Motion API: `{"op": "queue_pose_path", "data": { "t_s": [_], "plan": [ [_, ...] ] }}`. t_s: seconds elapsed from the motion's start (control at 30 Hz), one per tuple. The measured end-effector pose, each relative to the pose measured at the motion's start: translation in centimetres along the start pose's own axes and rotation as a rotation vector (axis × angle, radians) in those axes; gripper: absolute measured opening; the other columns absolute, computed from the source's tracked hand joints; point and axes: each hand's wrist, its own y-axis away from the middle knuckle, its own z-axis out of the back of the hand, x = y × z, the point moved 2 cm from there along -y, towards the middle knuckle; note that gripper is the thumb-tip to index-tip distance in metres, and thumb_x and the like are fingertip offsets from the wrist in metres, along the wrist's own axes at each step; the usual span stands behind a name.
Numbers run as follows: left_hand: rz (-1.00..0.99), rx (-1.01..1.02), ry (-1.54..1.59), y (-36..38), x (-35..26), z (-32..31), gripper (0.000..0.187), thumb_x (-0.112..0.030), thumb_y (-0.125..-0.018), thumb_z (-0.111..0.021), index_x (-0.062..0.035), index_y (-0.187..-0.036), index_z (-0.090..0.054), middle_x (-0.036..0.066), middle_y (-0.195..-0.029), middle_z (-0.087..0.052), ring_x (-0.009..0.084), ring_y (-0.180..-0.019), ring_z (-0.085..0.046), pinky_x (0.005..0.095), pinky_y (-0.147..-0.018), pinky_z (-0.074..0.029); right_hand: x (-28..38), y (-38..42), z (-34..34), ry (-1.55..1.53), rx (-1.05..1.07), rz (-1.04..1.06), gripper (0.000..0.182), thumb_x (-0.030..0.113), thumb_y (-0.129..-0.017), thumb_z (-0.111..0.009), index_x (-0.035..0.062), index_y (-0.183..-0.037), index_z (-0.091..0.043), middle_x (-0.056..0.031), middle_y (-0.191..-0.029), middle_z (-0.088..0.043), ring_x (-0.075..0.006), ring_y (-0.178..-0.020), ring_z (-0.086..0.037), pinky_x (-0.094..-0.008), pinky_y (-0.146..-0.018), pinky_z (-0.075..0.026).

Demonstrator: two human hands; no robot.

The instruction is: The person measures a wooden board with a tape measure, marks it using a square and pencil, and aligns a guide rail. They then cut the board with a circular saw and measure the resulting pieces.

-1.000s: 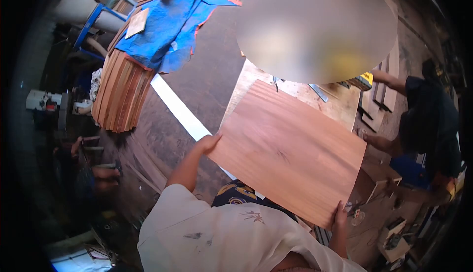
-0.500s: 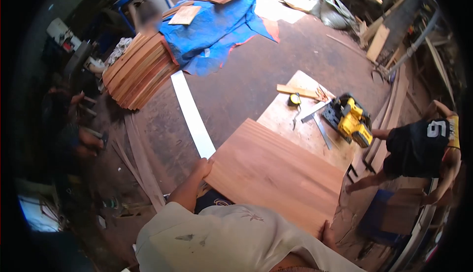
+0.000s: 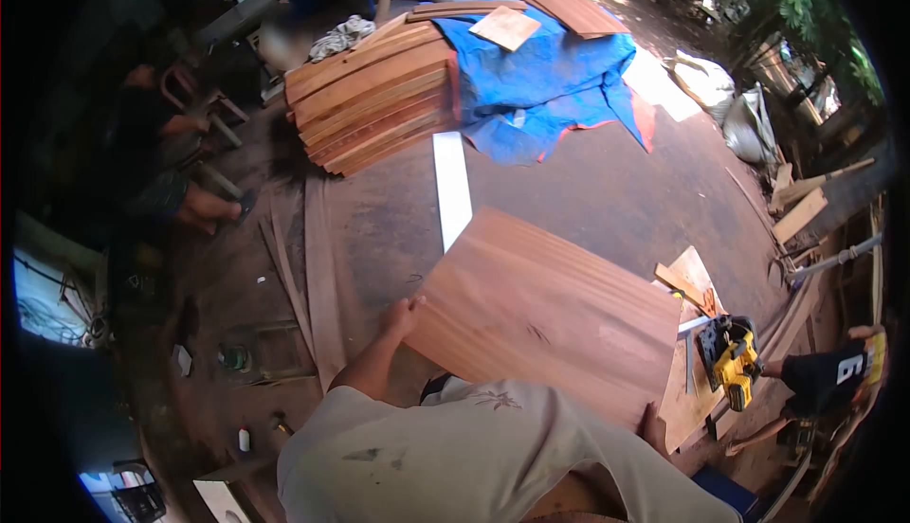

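Observation:
I hold a wide reddish-brown wooden panel (image 3: 550,324) in front of my body, tilted and seen from above. My left hand (image 3: 406,316) grips its left edge, fingers closed around it. At the near right corner my right hand (image 3: 652,426) is closed on the edge, with its fingers partly hidden. The panel's right side overlaps a pale plywood sheet (image 3: 681,390) in my view. A yellow and black circular saw (image 3: 735,367) rests on that sheet, beside a metal square (image 3: 690,364) and a narrow wood strip (image 3: 681,283).
Stacked boards (image 3: 379,97) stand ahead beside a blue tarp (image 3: 540,87) carrying more panels. A long white strip (image 3: 452,187) lies on the floor. One co-worker (image 3: 825,381) bends at the right; another person (image 3: 180,163) sits at the left. Long planks (image 3: 322,286) lie left.
My view has swung left, and the panel has shifted left relative to the plywood sheet and saw. The co-worker at the right appears farther to the edge and bends lower.

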Motion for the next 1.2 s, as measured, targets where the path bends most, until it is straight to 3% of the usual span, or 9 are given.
{"op": "queue_pose_path", "data": {
  "t_s": [0.37,0.43,0.53,0.6,0.67,0.7,0.83,0.9,1.2],
  "plan": [
    [0.164,-0.313,0.068,-8.9,6.8,14.0,0.068,-0.064,-0.092,-0.035,-0.0033,-0.097,-0.065,0.023,-0.097,-0.066,0.0433,-0.097,-0.060,0.0503,-0.083,-0.046,24.9,-7.3,-14.6,-0.031,0.094,0.323,0.075,0.063,-0.089,-0.050,-0.0096,-0.103,-0.064,-0.0031,-0.073,-0.057,-0.0114,-0.062,-0.047,-0.0311,-0.056,-0.042],
    [0.199,-0.302,0.054,-11.5,6.9,15.5,0.068,-0.063,-0.093,-0.034,-0.0029,-0.101,-0.065,0.022,-0.099,-0.066,0.0434,-0.097,-0.060,0.0501,-0.083,-0.046,29.5,-9.5,-17.3,-0.103,0.194,0.384,0.076,0.059,-0.091,-0.050,-0.0130,-0.112,-0.060,-0.0140,-0.092,-0.066,-0.0168,-0.078,-0.057,-0.0335,-0.071,-0.049],
    [0.202,-0.383,0.078,-16.9,6.5,16.5,0.068,-0.062,-0.093,-0.034,-0.0011,-0.101,-0.066,0.023,-0.102,-0.065,0.0430,-0.100,-0.059,0.0481,-0.085,-0.046,37.7,-13.6,-20.9,-0.064,0.088,0.384,0.071,0.056,-0.092,-0.050,-0.0116,-0.111,-0.061,-0.0156,-0.093,-0.067,-0.0178,-0.077,-0.059,-0.0342,-0.072,-0.050],
    [0.268,-0.379,0.087,-21.1,7.0,16.8,0.069,-0.060,-0.094,-0.034,0.0002,-0.102,-0.066,0.025,-0.104,-0.064,0.0430,-0.102,-0.059,0.0471,-0.087,-0.046,45.8,-13.4,-22.9,-0.019,0.213,0.338,0.068,0.055,-0.092,-0.052,-0.0101,-0.107,-0.062,-0.0136,-0.088,-0.066,-0.0176,-0.071,-0.059,-0.0352,-0.065,-0.049],
    [0.306,-0.408,0.154,-25.1,6.6,17.1,0.068,-0.057,-0.095,-0.034,0.0020,-0.106,-0.066,0.026,-0.106,-0.063,0.0434,-0.103,-0.058,0.0463,-0.089,-0.045,54.0,-15.8,-25.3,0.020,0.321,0.227,0.076,0.059,-0.089,-0.052,-0.0116,-0.114,-0.060,-0.0179,-0.103,-0.066,-0.0226,-0.089,-0.062,-0.0384,-0.078,-0.050],
    [0.308,-0.420,0.206,-26.7,6.0,17.8,0.067,-0.056,-0.096,-0.035,0.0031,-0.108,-0.065,0.027,-0.107,-0.062,0.0437,-0.103,-0.058,0.0459,-0.089,-0.045,57.0,-18.6,-27.1,0.027,0.273,0.346,0.066,0.056,-0.090,-0.054,-0.0089,-0.097,-0.064,-0.0093,-0.073,-0.061,-0.0149,-0.062,-0.054,-0.0353,-0.054,-0.045],
    [0.485,-0.352,0.235,-29.7,4.8,19.7,0.067,-0.054,-0.097,-0.035,0.0051,-0.109,-0.064,0.029,-0.107,-0.062,0.0440,-0.104,-0.058,0.0449,-0.090,-0.045,71.0,-18.9,-30.4,0.229,0.278,0.409,0.078,0.063,-0.087,-0.050,-0.0125,-0.105,-0.063,-0.0190,-0.091,-0.067,-0.0231,-0.081,-0.062,-0.0394,-0.073,-0.050],
    [0.494,-0.485,0.398,-32.2,6.4,19.8,0.067,-0.053,-0.097,-0.034,0.0058,-0.110,-0.063,0.030,-0.106,-0.062,0.0443,-0.104,-0.059,0.0452,-0.090,-0.045,77.2,-18.8,-32.6,0.346,0.282,0.440,0.080,0.064,-0.087,-0.048,-0.0111,-0.109,-0.062,-0.0231,-0.101,-0.066,-0.0282,-0.095,-0.063,-0.0402,-0.085,-0.047],
    [0.474,-0.565,0.410,-52.7,8.6,32.4,0.069,-0.052,-0.098,-0.032,0.0084,-0.114,-0.060,0.031,-0.110,-0.060,0.0444,-0.107,-0.057,0.0461,-0.092,-0.044,99.0,-20.4,-52.9,0.312,0.342,0.616,0.086,0.069,-0.087,-0.043,-0.0105,-0.116,-0.060,-0.0271,-0.115,-0.062,-0.0332,-0.110,-0.060,-0.0400,-0.095,-0.043]
  ]
}}
